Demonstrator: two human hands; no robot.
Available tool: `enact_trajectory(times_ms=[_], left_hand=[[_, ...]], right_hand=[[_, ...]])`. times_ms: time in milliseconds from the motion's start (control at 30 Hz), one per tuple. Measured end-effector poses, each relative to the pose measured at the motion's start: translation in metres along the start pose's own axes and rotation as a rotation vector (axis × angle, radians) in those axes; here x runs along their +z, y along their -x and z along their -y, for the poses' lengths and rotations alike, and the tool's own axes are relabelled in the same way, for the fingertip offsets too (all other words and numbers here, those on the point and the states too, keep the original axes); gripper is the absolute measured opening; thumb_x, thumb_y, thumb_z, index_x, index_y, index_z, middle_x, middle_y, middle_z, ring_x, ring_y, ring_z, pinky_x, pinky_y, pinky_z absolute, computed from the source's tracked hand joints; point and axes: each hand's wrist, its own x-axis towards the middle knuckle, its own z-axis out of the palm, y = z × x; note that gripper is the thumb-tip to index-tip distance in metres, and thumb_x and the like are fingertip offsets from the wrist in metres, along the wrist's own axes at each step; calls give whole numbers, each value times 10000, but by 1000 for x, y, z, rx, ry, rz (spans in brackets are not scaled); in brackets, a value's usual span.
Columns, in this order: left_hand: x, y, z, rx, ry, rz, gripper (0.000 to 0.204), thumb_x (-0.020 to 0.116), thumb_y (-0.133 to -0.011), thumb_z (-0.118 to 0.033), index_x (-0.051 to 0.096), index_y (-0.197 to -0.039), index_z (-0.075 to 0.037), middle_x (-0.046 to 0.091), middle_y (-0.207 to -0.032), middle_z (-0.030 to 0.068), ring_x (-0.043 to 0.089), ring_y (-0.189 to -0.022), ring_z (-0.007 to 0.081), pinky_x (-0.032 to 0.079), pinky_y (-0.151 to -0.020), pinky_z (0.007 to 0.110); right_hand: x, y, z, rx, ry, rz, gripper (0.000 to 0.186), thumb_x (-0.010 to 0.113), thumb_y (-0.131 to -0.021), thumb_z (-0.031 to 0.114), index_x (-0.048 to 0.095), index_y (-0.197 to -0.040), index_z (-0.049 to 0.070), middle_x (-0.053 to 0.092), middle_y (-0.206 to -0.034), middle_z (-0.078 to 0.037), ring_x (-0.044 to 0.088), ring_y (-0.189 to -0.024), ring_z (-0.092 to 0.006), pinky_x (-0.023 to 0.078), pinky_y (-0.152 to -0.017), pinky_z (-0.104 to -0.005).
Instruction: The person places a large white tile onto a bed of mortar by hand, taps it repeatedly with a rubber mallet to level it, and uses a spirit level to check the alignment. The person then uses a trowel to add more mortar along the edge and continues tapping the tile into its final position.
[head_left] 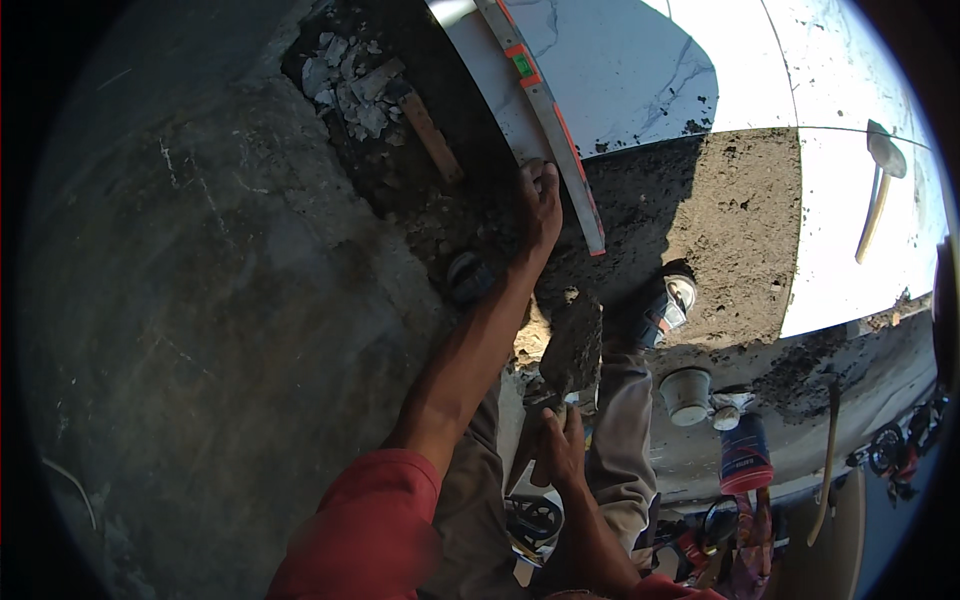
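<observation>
My left hand (542, 200), fingers curled, is at the near corner of a white marbled tile (590, 60); what they hold, if anything, is hidden. Just right of it lies a spirit level (560, 130) with orange edges and a green vial, across the tile and onto the grey-brown mortar bed (745, 220). My right hand (562, 440) grips the handle of a mortar-caked trowel (572, 340) between my legs. My shoes (665, 305) stand on or beside the mortar.
A rubber mallet (880, 170) lies on tiles at right. Rubble (355, 85) and a wooden-handled tool (430, 135) lie beyond the grey concrete floor (200, 330). A bucket (686, 395), a blue-and-red container (745, 455), a long handle (825, 470) and assorted clutter sit lower right.
</observation>
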Motion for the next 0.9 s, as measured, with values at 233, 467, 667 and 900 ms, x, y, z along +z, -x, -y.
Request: enact_trajectory(times_ms=[233,467,667,900], left_hand=[[-21,-15,19,107,-194,-65,431,566,-939,-254,535,-1208,80,621,-1097,244,623,-1013,319,489,-865,404],[-15,-10,-3,49,-216,-35,423,548,-948,-259,546,-1206,76,631,-1065,237,632,-989,317,495,-852,406],[-3,-8,-22,21,-216,-28,410,512,-972,-242,517,-1246,63,618,-1125,232,602,-1061,339,458,-916,415],[-16,-45,-13,467,-686,40,502,697,-841,-179,526,-1284,-17,501,-1323,218,471,-1247,380,403,-1022,459]], right_hand=[[4,1,-2,6,15,21,299,601,-945,301,445,-1026,58,491,-698,-19,512,-554,-119,465,-493,-293],[2,1,0,4,24,13,307,601,-944,301,444,-1032,52,494,-696,-22,513,-552,-125,465,-492,-300],[-4,3,-10,-103,-108,-18,385,579,-955,305,442,-1181,26,551,-840,-57,559,-701,-142,491,-644,-306],[-25,0,0,-423,-102,63,442,570,-966,215,396,-1325,25,503,-1163,-90,470,-1065,-172,365,-970,-318]])
